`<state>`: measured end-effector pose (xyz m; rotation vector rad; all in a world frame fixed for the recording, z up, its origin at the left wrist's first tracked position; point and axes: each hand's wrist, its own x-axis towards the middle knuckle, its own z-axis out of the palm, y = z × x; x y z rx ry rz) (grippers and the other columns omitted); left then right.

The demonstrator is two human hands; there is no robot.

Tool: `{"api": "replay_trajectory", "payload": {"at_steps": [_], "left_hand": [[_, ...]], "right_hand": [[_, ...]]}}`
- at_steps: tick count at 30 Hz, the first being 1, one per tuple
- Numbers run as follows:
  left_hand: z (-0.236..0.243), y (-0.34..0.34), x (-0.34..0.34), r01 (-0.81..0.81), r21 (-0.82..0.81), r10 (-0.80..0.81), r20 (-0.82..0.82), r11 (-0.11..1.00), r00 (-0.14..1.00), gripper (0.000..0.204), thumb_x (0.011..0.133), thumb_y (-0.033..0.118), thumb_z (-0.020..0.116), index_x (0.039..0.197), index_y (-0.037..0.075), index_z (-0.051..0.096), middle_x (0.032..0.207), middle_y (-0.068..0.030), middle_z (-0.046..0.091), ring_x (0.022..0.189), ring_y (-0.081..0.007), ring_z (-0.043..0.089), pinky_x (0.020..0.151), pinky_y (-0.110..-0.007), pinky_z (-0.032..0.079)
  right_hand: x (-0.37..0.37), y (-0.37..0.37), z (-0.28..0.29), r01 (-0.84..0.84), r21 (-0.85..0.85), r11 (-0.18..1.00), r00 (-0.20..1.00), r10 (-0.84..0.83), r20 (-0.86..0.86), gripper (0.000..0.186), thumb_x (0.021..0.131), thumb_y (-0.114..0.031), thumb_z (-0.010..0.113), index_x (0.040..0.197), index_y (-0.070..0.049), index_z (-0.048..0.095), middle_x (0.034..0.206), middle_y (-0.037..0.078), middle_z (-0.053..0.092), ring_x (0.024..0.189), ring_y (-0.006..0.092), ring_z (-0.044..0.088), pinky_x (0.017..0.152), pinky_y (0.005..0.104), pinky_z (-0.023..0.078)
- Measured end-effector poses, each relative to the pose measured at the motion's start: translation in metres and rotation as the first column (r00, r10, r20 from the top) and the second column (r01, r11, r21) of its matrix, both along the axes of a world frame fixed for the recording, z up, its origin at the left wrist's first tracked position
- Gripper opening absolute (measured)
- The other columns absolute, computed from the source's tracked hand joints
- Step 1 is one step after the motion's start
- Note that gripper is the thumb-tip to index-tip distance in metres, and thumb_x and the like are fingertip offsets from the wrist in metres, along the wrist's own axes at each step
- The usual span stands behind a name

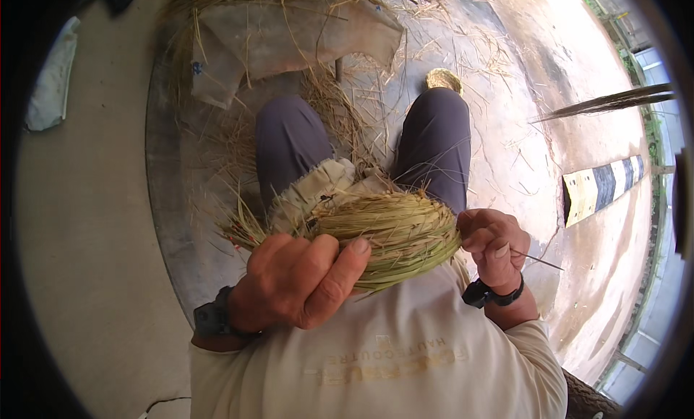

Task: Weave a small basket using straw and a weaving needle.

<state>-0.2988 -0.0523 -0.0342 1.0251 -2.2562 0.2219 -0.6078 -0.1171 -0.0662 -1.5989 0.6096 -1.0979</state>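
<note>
A coiled straw basket [390, 227], green and tan, rests in my lap against my shirt. My left hand [307, 278] is closed round its left side, thumb lying over the coil. Loose straw ends [246, 227] stick out beyond that hand. At the basket's right edge my right hand [497, 247] pinches a thin metal needle [538, 260], which points out to the right. Thin strands arch up between the basket and my knees. The fingertips of my left hand under the coil are hidden.
A pale cloth [289, 40] and a heap of straw lie on the floor ahead. Beyond my right knee sits a small woven straw piece [444, 79]. To the right are a black-and-white striped block [603, 189] and a bundle of dark stalks [611, 102]. A white bag [52, 79] lies far left.
</note>
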Motion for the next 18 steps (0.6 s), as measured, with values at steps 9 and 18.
{"api": "replay_trajectory", "payload": {"at_steps": [9,18], "left_hand": [[-0.002,-0.016,0.002,-0.017,0.110,0.013,0.036,0.994,0.999,0.041,0.090,0.015,0.077,0.125,-0.003,0.067,0.097,-0.0109,0.064,0.068,-0.0192,0.061,0.053,-0.033,0.046],[-0.027,-0.072,0.002,-0.117,0.423,0.152,-0.049,0.899,0.987,0.042,0.088,0.008,0.075,0.127,-0.001,0.064,0.101,-0.0174,0.068,0.075,-0.0359,0.068,0.064,-0.043,0.056]], "right_hand": [[-0.001,-0.007,-0.018,0.098,0.172,0.980,0.988,-0.117,0.104,0.047,0.112,-0.035,0.049,0.084,0.000,0.062,0.066,0.007,0.054,0.059,0.0208,0.050,0.055,0.0348,0.044],[0.073,-0.126,0.048,-0.246,0.512,0.823,0.774,-0.151,0.615,0.040,0.115,-0.034,0.043,0.090,-0.008,0.062,0.072,-0.001,0.048,0.063,0.0168,0.047,0.069,0.0377,0.048]]}}
